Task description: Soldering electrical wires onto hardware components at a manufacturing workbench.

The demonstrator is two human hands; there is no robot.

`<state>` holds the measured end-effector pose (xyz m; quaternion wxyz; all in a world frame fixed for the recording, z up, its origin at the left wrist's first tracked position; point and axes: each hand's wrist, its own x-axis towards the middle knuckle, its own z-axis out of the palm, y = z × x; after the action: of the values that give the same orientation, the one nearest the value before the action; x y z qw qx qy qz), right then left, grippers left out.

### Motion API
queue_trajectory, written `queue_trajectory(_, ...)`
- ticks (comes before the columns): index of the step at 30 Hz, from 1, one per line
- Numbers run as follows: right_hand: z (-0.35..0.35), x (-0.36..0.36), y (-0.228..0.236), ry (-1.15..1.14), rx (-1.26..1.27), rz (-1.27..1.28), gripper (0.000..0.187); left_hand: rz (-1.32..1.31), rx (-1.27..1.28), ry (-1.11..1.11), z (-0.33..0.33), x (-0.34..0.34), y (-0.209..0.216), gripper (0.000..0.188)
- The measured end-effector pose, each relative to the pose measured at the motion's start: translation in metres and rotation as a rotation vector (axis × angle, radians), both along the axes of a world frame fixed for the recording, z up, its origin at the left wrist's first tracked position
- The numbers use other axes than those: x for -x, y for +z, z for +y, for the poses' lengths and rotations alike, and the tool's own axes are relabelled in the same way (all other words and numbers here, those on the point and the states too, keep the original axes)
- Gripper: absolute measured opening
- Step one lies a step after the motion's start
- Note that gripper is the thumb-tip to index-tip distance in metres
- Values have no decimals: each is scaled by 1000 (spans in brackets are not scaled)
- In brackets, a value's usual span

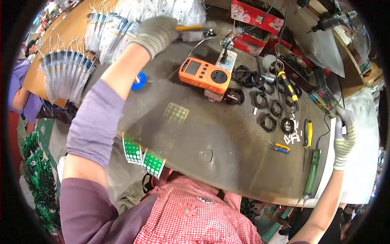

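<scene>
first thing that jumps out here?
The orange meter mid-bench, plugged at its far end. Right of it, black plastic rings scatter toward a green electric screwdriver at the bench's near right edge. The gloved left hand reaches far over, gripping a yellow-handled tool; the right hand rests at the right edge.

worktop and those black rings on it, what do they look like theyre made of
The worktop looks like sheet metal, dull grey and worn: it has a soft sheen, scuffs and a stamped mark near the front edge. The black rings look like moulded plastic, matt, with notched inner edges; too small to be sure.
</scene>
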<state>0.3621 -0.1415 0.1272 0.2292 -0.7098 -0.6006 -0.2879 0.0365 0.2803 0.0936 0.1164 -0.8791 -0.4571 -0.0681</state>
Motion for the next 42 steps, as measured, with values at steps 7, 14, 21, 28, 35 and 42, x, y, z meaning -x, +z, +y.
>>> queue_trajectory(7, 88, 203, 40, 412, -40, -113, 49, -363, -596, -779, -146, 84, 41, 26)
queue_trajectory(14, 175, 244, -15, 580, 174, 169, 16, -690, 386, -605, -203, 143, 69, 30)
queue_trajectory(21, 212, 243, -100, 768, 432, 1169, 19, -1337, 343, -350, -186, 183, 18, 33)
queue_trajectory(28, 51, 193, 15, -57, 1244, 1115, 28, -1407, 574, -289, -190, 183, -87, 17)
queue_trajectory(35, 86, 180, -85, 79, 181, 1238, 29, -1155, 559, -432, -183, 143, -128, 14)
queue_trajectory(42, -26, 184, 5, -206, 1184, 937, 23, -1026, 459, -453, -196, 148, -114, 13)
